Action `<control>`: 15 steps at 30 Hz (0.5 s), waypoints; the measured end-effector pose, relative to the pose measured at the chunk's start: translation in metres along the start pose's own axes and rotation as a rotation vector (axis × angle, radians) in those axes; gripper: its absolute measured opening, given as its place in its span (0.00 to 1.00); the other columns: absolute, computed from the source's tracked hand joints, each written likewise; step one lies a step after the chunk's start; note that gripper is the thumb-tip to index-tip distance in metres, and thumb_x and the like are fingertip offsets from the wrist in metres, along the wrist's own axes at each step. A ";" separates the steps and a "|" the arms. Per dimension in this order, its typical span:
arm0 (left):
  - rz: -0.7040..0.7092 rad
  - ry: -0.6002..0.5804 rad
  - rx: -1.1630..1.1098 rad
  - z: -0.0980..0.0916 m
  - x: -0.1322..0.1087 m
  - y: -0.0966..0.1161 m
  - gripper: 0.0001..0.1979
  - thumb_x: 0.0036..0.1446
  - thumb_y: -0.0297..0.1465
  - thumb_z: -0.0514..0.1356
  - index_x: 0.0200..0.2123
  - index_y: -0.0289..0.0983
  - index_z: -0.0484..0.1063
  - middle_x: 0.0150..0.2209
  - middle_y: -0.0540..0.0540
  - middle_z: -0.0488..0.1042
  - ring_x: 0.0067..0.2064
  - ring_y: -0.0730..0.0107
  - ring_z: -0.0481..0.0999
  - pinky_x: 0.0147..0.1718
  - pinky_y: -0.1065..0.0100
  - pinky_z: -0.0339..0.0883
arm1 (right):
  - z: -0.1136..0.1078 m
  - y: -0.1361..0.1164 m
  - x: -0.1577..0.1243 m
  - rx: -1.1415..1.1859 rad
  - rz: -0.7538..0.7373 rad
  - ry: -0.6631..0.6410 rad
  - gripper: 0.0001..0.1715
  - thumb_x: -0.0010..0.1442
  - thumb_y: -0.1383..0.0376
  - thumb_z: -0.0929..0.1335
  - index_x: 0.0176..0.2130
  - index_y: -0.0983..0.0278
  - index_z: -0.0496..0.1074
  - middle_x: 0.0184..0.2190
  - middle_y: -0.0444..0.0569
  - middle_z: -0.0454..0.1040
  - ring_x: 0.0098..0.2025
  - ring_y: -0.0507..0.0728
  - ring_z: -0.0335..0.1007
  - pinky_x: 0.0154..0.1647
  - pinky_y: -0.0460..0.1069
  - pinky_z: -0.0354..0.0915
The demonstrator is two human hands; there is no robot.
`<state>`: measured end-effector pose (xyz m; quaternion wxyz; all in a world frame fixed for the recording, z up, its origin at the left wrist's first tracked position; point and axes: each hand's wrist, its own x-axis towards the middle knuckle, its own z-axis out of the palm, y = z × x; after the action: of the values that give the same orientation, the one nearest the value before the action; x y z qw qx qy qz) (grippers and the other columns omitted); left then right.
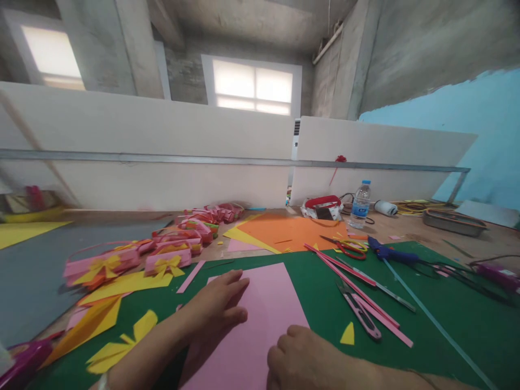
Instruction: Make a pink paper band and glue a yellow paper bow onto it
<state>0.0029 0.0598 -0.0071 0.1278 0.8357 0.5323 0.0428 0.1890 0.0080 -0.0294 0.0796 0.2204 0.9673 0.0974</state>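
A sheet of pink paper (264, 295) lies on the green cutting mat in front of me. My left hand (219, 303) rests on its left part, fingers stretched out and apart. Over the lower right edge of the sheet, my right hand (303, 355) is closed with its fingers curled under; anything inside it is hidden. Left of my left forearm lies a yellow paper bow shape (124, 344). To the right of the sheet are thread snips (359, 314), pink paper strips (357, 287) and a small yellow scrap (348, 334).
Several pink paper bags with yellow bows (168, 262) sit at the left. Orange paper (300, 230), scissors (351, 249), a blue glue gun (392, 253) and a water bottle (361, 206) stand or lie farther back. A purple tool (30, 363) is at lower left. White panels (162, 146) close off the back.
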 end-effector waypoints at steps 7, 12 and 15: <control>0.003 0.011 -0.020 0.006 0.001 -0.004 0.30 0.48 0.38 0.57 0.55 0.37 0.63 0.62 0.36 0.55 0.61 0.54 0.56 0.56 0.58 0.53 | -0.029 0.001 -0.004 0.015 0.011 -0.122 0.10 0.57 0.66 0.66 0.27 0.68 0.72 0.25 0.52 0.75 0.24 0.54 0.69 0.13 0.46 0.42; 0.005 0.001 -0.020 0.005 0.002 -0.005 0.31 0.48 0.39 0.57 0.56 0.36 0.62 0.62 0.35 0.55 0.61 0.53 0.55 0.56 0.57 0.53 | -0.029 0.003 -0.006 0.010 -0.035 -0.105 0.08 0.56 0.67 0.67 0.26 0.67 0.72 0.23 0.50 0.73 0.24 0.54 0.67 0.14 0.46 0.44; 0.013 -0.001 -0.019 0.003 0.001 -0.004 0.30 0.48 0.39 0.57 0.55 0.37 0.62 0.61 0.35 0.55 0.61 0.53 0.56 0.55 0.57 0.54 | -0.032 0.006 -0.009 -0.029 -0.072 -0.144 0.04 0.55 0.69 0.67 0.29 0.66 0.72 0.25 0.49 0.72 0.26 0.54 0.68 0.15 0.47 0.45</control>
<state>0.0005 0.0621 -0.0109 0.1355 0.8379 0.5264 0.0484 0.1926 0.0042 0.0041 0.1554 0.1908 0.9648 0.0923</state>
